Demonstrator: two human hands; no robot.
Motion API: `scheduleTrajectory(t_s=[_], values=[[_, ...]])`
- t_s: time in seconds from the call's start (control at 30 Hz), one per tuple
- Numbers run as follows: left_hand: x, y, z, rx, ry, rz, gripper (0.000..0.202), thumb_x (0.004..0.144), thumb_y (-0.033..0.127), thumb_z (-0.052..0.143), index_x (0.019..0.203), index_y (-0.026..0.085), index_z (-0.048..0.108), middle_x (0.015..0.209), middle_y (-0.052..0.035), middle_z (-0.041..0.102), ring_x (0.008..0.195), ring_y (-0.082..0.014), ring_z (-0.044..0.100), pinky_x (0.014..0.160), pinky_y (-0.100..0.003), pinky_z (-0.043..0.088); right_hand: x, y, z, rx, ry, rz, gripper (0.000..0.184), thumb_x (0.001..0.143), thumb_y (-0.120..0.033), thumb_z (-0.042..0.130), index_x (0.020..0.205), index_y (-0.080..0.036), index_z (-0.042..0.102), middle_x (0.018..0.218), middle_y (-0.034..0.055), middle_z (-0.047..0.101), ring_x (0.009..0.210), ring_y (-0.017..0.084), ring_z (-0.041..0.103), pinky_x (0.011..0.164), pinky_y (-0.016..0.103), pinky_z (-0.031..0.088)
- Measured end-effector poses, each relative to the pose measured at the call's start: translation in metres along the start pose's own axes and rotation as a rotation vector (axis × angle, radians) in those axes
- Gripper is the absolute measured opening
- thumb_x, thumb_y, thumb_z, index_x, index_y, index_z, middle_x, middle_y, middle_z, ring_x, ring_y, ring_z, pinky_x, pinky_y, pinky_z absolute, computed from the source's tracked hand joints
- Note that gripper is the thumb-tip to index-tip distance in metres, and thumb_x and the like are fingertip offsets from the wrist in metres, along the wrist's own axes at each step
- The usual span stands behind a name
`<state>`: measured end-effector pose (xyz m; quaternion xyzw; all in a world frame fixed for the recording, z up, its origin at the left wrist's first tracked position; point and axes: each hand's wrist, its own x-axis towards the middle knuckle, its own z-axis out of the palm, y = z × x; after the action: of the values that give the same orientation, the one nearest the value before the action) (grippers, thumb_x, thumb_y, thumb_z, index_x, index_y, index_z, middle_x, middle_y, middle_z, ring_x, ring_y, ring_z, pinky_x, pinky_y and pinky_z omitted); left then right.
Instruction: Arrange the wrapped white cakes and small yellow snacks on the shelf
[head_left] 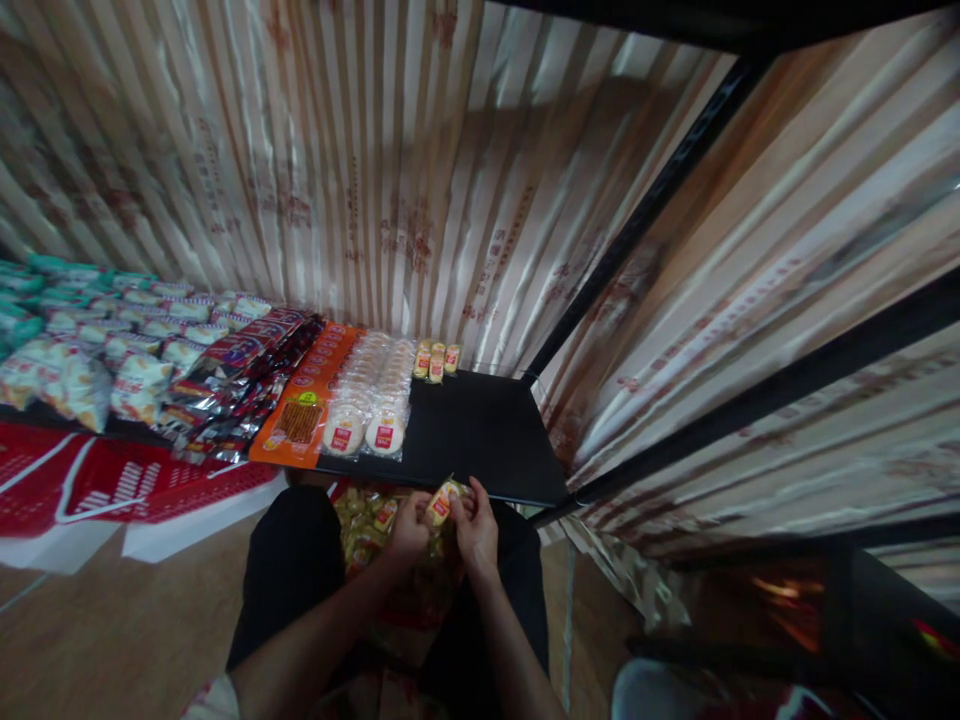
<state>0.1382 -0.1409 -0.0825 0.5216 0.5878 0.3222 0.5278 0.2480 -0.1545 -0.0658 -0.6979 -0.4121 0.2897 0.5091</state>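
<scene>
My left hand (409, 528) and my right hand (474, 528) meet just below the front edge of a black shelf (480, 440). Together they pinch a small yellow snack packet (442, 502) with a red label. Under my hands lies a heap of the same yellow packets (364, 525) in a container on my lap. Three matching yellow packets (436, 360) stand in a row at the back of the shelf, against the striped curtain.
Left of the bare shelf part lie rows of clear round-cracker packs (371, 395), orange packs (304, 410), dark foil packs (240, 375) and white-green bags (112, 340). A red basket (112, 485) hangs below left. Striped curtains (375, 160) and black frame bars (637, 220) enclose the right.
</scene>
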Motion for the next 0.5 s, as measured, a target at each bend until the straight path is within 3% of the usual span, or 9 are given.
scheduleTrajectory(t_s=[0.3,0.5], values=[[0.01,0.016,0.005,-0.071,0.084,0.055,0.017,0.08,0.018,0.047,0.095,0.016,0.055,0.095,-0.005,0.06,0.073,-0.0097,0.06,0.066,-0.021,0.05,0.014,-0.005,0.006,0.133,-0.04,0.027,0.051,0.071,-0.048,0.054,0.109,-0.014,0.053,0.099,0.0133,0.066,0.089,0.021,0.065,0.079,0.032,0.054],[0.016,0.027,0.004,-0.002,0.093,0.122,0.017,0.082,0.021,0.047,0.096,0.017,0.054,0.095,-0.0049,0.062,0.082,-0.0118,0.06,0.072,-0.023,0.049,0.02,-0.016,0.005,0.061,-0.086,-0.035,0.042,0.075,-0.044,0.051,0.105,-0.015,0.058,0.101,0.011,0.065,0.087,0.019,0.065,0.079,0.03,0.052]])
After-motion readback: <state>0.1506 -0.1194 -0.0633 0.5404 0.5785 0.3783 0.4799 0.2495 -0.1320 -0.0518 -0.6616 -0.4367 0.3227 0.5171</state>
